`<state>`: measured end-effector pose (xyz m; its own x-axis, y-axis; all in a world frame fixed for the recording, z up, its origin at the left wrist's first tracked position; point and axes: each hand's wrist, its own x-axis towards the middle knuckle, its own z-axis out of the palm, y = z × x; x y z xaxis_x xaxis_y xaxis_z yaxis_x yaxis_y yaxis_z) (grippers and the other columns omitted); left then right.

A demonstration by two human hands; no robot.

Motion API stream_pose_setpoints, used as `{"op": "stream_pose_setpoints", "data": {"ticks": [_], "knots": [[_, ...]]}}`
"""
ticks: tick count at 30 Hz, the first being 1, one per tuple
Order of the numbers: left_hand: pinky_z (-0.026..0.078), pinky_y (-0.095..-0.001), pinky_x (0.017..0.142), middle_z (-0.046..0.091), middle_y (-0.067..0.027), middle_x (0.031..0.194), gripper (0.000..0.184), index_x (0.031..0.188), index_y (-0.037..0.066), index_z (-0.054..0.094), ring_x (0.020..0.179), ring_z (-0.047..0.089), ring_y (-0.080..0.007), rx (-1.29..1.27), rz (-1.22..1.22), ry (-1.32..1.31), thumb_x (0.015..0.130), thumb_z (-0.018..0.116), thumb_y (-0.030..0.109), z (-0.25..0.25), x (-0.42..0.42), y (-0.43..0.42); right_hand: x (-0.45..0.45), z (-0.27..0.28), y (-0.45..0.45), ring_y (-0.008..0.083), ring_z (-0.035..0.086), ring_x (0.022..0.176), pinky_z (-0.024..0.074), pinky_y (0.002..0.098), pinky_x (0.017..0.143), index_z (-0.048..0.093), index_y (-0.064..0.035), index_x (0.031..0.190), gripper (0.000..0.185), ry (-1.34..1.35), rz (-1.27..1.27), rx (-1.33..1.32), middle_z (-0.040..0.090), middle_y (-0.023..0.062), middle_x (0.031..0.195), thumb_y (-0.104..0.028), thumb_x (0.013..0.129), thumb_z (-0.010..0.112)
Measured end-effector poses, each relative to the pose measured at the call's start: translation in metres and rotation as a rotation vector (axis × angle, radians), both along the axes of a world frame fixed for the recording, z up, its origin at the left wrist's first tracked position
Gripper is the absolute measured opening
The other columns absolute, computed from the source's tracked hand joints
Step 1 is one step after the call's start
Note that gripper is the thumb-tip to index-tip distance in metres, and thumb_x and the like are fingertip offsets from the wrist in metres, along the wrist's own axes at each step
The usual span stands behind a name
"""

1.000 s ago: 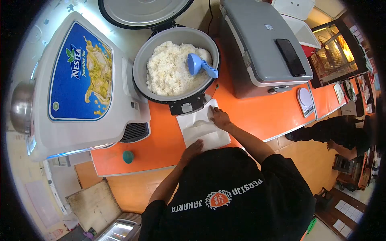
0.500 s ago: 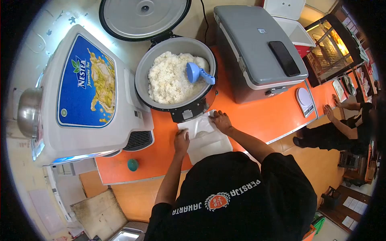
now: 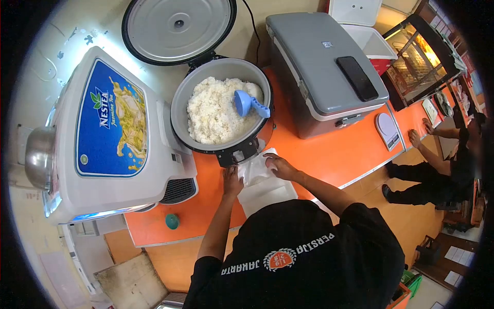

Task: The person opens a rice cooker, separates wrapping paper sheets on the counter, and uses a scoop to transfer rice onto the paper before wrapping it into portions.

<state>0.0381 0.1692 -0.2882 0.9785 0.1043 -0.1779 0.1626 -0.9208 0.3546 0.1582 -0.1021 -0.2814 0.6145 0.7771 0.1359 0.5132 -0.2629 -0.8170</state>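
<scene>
White paper (image 3: 265, 193) lies on the orange counter in front of the rice cooker, with a smaller translucent sheet on its upper part. My left hand (image 3: 232, 183) is closed on the left edge of the paper near its upper corner. My right hand (image 3: 281, 167) has its fingers curled at the upper right part of the sheets. Above both hands stands the open rice cooker (image 3: 177, 116), holding white rice (image 3: 213, 110) and a blue scoop (image 3: 250, 104).
A drink dispenser (image 3: 116, 129) stands left and a green round object (image 3: 172, 221) below it. To the right are a grey cooler (image 3: 324, 56) with a phone (image 3: 357, 78), a scale (image 3: 387, 130) and a glass display case (image 3: 419, 62). Another person (image 3: 437, 165) stands far right.
My left hand has moved up from the lower part of the paper to its upper left edge. My right hand stays at the upper right. The other person's hands now reach to the counter.
</scene>
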Motion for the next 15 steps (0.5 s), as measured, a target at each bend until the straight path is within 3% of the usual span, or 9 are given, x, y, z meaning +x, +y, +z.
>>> {"op": "stream_pose_setpoints", "data": {"ticks": [1, 3, 4, 6, 7, 9, 12, 13, 15], "knots": [[0.026, -0.0514, 0.121, 0.047, -0.0203, 0.147, 0.07, 0.142, -0.004, 0.049, 0.14, 0.04, -0.0403, -0.001, -0.003, 0.0, 0.08, 0.076, 0.013, 0.005, 0.003, -0.001, -0.001, 0.01, 0.003, 0.0371, 0.064, 0.114, 0.0552, 0.0458, 0.091, 0.059, -0.0091, 0.113, 0.034, 0.0, -0.003, -0.001, 0.054, 0.0129, 0.144, 0.004, 0.083, 0.065], [0.03, -0.0465, 0.12, 0.05, -0.0195, 0.145, 0.06, 0.134, -0.003, 0.056, 0.139, 0.041, -0.0388, -0.042, -0.047, -0.073, 0.08, 0.077, 0.012, 0.005, 0.005, -0.001, -0.006, 0.017, 0.011, 0.0287, 0.068, 0.106, 0.0557, 0.0418, 0.09, 0.058, -0.0072, 0.114, 0.034, 0.333, -0.23, 0.006, 0.064, 0.0126, 0.126, 0.002, 0.084, 0.069], [0.03, -0.0465, 0.12, 0.05, -0.0195, 0.145, 0.06, 0.134, -0.003, 0.056, 0.139, 0.041, -0.0388, -0.042, -0.053, -0.073, 0.08, 0.077, 0.012, 0.002, 0.006, 0.001, -0.004, 0.013, 0.011, 0.0287, 0.068, 0.106, 0.0557, 0.0418, 0.09, 0.058, -0.0072, 0.114, 0.034, 0.333, -0.235, 0.008, 0.064, 0.0126, 0.126, 0.002, 0.084, 0.069], [0.042, -0.0425, 0.111, 0.06, -0.0199, 0.134, 0.048, 0.125, -0.003, 0.063, 0.13, 0.053, -0.0361, -0.164, 0.018, -0.074, 0.082, 0.078, 0.013, -0.002, 0.009, 0.003, 0.006, 0.006, 0.014, 0.0255, 0.07, 0.097, 0.0558, 0.0383, 0.086, 0.058, -0.0052, 0.116, 0.033, 0.379, -0.306, -0.023, 0.07, 0.0122, 0.104, 0.002, 0.086, 0.069], [0.042, -0.0425, 0.111, 0.06, -0.0199, 0.134, 0.048, 0.125, -0.003, 0.063, 0.13, 0.053, -0.0361, -0.163, 0.014, -0.072, 0.082, 0.078, 0.013, -0.003, 0.009, 0.003, 0.008, 0.002, 0.013, 0.0255, 0.07, 0.097, 0.0558, 0.0383, 0.086, 0.058, -0.0052, 0.116, 0.033, 0.381, -0.31, -0.021, 0.07, 0.0122, 0.104, 0.002, 0.086, 0.069], [0.051, -0.0406, 0.099, 0.071, -0.0199, 0.116, 0.034, 0.114, -0.001, 0.069, 0.113, 0.066, -0.0344, -0.372, 0.19, -0.067, 0.084, 0.078, 0.014, 0.0, 0.013, 0.001, 0.012, -0.002, 0.012, 0.0256, 0.069, 0.088, 0.0558, 0.0359, 0.082, 0.061, -0.0049, 0.113, 0.032, 0.194, -0.298, -0.007, 0.068, 0.0108, 0.089, 0.004, 0.084, 0.068], [0.055, -0.0407, 0.092, 0.074, -0.0199, 0.102, 0.024, 0.106, 0.0, 0.072, 0.099, 0.072, -0.0358, -0.372, 0.231, -0.145, 0.086, 0.077, 0.012, 0.012, 0.006, 0.008, 0.016, 0.002, 0.007, 0.0321, 0.067, 0.087, 0.0547, 0.042, 0.083, 0.066, -0.0023, 0.106, 0.025, 0.196, -0.276, -0.056, 0.066, 0.0148, 0.089, 0.007, 0.082, 0.064], [0.056, -0.0381, 0.087, 0.075, -0.0178, 0.1, 0.016, 0.102, -0.001, 0.073, 0.094, 0.074, -0.0316, -0.368, 0.178, -0.215, 0.088, 0.074, 0.008, 0.013, 0.003, 0.013, 0.015, 0.003, 0.006, 0.0321, 0.067, 0.087, 0.0547, 0.042, 0.083, 0.066, -0.0023, 0.106, 0.025, 0.201, -0.277, -0.057, 0.066, 0.0148, 0.089, 0.007, 0.082, 0.064], [0.056, -0.037, 0.083, 0.076, -0.0169, 0.1, 0.016, 0.102, -0.002, 0.073, 0.092, 0.074, -0.0285, -0.477, 0.232, -0.152, 0.088, 0.074, 0.006, 0.008, -0.005, 0.022, 0.012, 0.006, 0.005, 0.033, 0.065, 0.084, 0.0538, 0.0438, 0.084, 0.069, -0.0015, 0.096, 0.015, -0.085, -0.3, -0.043, 0.064, 0.0149, 0.085, 0.006, 0.083, 0.065]]}}
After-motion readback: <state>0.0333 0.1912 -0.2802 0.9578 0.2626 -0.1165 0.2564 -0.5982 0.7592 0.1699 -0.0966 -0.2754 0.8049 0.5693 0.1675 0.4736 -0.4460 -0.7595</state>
